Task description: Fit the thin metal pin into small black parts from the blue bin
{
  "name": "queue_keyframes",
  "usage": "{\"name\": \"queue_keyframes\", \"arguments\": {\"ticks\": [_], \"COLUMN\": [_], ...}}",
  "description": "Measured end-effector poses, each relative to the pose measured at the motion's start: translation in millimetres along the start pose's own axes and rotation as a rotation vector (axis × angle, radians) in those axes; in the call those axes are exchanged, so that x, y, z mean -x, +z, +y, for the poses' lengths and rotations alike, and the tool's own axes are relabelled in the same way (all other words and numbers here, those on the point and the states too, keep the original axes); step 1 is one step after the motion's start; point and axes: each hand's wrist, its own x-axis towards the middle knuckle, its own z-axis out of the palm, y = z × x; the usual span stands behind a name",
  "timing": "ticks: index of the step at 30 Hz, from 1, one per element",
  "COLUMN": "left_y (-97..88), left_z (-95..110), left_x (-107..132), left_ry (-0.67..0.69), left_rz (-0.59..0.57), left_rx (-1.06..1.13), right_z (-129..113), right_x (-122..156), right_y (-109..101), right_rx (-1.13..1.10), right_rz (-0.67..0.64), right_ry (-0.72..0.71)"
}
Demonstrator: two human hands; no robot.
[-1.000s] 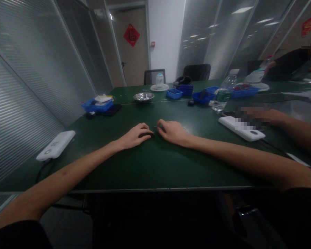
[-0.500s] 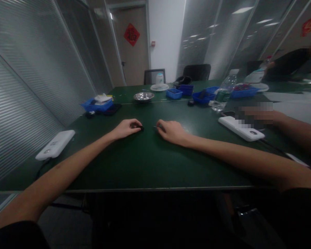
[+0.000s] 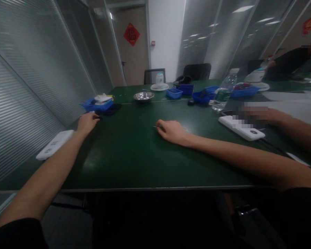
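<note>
Thin item (image 3: 154, 126): pinched by right hand (image 3: 171, 131), presumably to bare one end; left hand (image 3: 86, 123), near blue tray (image 3: 100, 107): grip indeterminable.

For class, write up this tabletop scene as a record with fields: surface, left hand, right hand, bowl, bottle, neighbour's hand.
Surface: green table
Left hand: near side of a blue tray; seems to hold a dark object
Right hand: pinching a thin object
Metal bowl: farther off, beyond both hands
Bottle: clear, capped
Neighbour's hand: blurred, by a white device
</note>
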Motion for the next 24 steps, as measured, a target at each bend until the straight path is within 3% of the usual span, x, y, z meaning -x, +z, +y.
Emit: {"name": "queue_keyframes", "arguments": {"ticks": [7,16,24], "left_y": [-0.8,-6.1,-14.4], "left_z": [-5.2,2.9,14.6], "left_x": [-2.6,4.2,7.5], "left_ry": [-0.110,-0.034,-0.074], "left_rz": [0.011,0.044,0.028], "left_rx": [0.052,-0.014,-0.062], "right_z": [-0.1,0.7,1.0], "right_x": [0.8,0.2,0.0], "right_y": [-0.7,1.8,1.9], "right_rx": [0.008,0.033,0.011], "right_rz": [-0.005,0.006,0.003], "right_ry": [-0.011,-0.009,-0.015]}}
